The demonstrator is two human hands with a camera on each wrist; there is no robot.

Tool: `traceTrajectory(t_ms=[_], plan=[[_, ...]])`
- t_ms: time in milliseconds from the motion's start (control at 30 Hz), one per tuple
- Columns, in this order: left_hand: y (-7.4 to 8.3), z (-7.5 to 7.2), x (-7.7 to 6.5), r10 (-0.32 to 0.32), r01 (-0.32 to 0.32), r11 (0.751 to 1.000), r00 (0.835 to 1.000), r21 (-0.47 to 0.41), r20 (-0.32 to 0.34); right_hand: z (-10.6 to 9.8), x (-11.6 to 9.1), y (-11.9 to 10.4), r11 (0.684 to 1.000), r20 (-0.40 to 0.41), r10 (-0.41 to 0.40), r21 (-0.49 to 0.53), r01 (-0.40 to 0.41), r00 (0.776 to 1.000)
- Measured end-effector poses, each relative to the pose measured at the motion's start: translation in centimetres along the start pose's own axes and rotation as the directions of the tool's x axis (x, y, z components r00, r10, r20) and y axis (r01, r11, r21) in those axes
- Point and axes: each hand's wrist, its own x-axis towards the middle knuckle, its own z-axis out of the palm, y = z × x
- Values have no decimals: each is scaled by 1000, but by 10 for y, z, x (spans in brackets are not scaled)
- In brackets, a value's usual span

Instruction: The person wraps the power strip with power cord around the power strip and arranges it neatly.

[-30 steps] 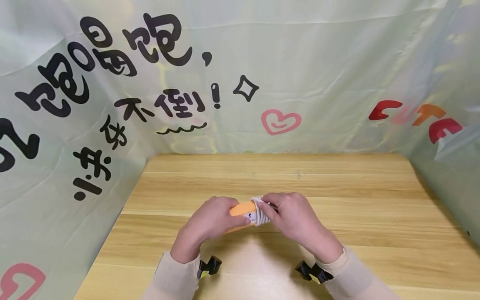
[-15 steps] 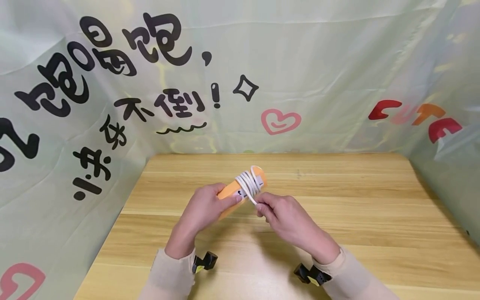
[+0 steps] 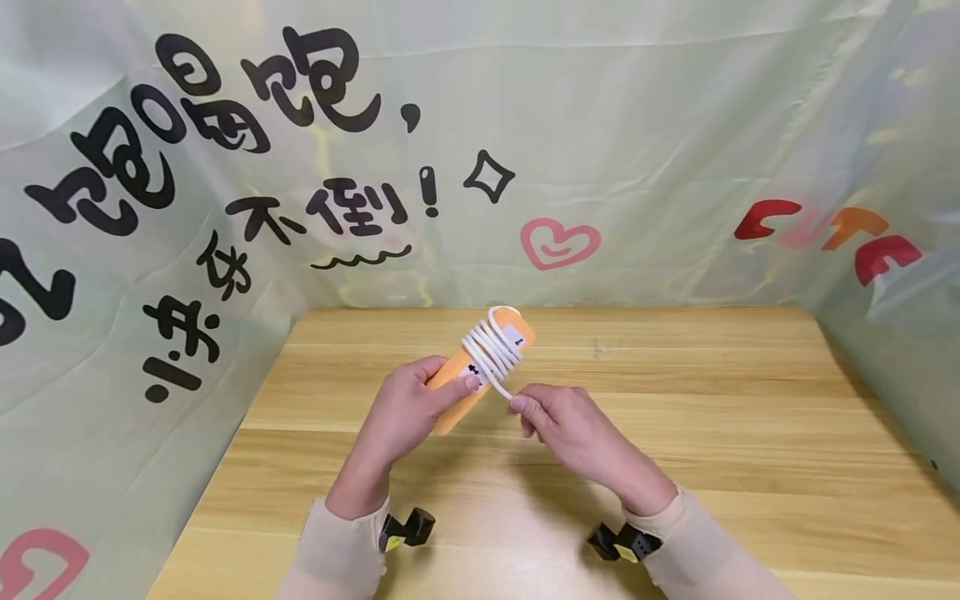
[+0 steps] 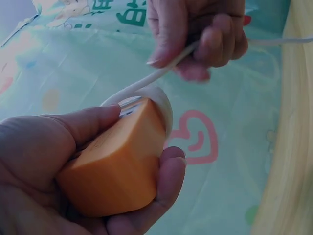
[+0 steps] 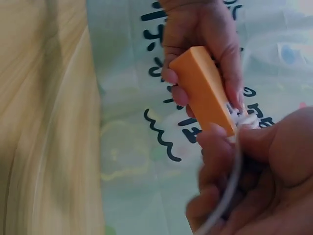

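Left hand [image 3: 405, 408] grips a smooth orange block [image 4: 115, 164], white cord [image 3: 492, 351] coiled round it; right hand [image 3: 581, 433] pinches that cord, above the woodgrain surface [image 3: 720, 433], wrinkled printed cloth [image 3: 645, 142] behind!

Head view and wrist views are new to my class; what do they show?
No machine here: just a person's bare left hand and right hand. The head view comes from a camera worn on the head, looking forward and down at a wooden table. The closer two come from wrist cameras, each watching its own hand's work. The left hand grips an orange block with white cord wound around it. The right hand pinches that cord where it leaves the coils. Both things are held over the table.
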Motion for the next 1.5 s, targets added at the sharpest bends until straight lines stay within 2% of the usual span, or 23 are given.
traceTrajectory(t_ms=[67,133,233,367,467,567,700,800,867,933,1067,1133,1233,1367,1500], plan=[[0,-2,-1,8,-8,1000,1000,-10,-3,-2,0,0,997,33,-8,72,6,999],[0,-3,-1,14,-13,999,1000,-32,18,-4,0,0,996,37,-3,85,0,999],[-1,-5,-1,26,-18,994,997,-110,74,-5,1,3,999,-9,37,-3,-37,999],[-2,-10,-2,30,12,964,988,-265,154,-6,3,7,986,-113,79,-140,-94,990],[-2,-13,-2,33,32,941,982,-337,185,-7,4,9,981,-159,79,-163,-105,984],[-1,-15,-3,45,27,928,982,-372,184,-9,4,8,991,-148,71,-100,-86,986],[-1,-18,-2,58,13,915,985,-404,163,-17,2,5,998,-62,38,45,-35,997],[-1,-20,-3,78,3,909,981,-416,177,-20,0,5,996,-14,4,91,-3,1000],[-1,-21,-5,107,-5,903,971,-430,214,-18,1,5,997,-19,-14,81,16,1000],[0,-21,-7,145,-13,894,955,-448,261,-16,1,6,1000,-53,-11,25,12,999],[-1,-21,-9,214,-33,881,917,-471,336,-13,3,10,989,-151,59,-128,-79,987],[-2,-21,-10,235,-42,879,905,-474,356,-14,4,13,976,-185,104,-171,-136,977],[-3,-22,-9,244,-39,876,896,-480,371,-16,5,17,979,-188,114,-147,-143,976],[-6,-26,-9,259,-44,870,888,-491,381,-21,6,20,996,-116,79,-42,-84,990],[-6,-27,-11,310,-68,860,857,-506,411,-24,5,20,999,-79,53,4,-53,996]])
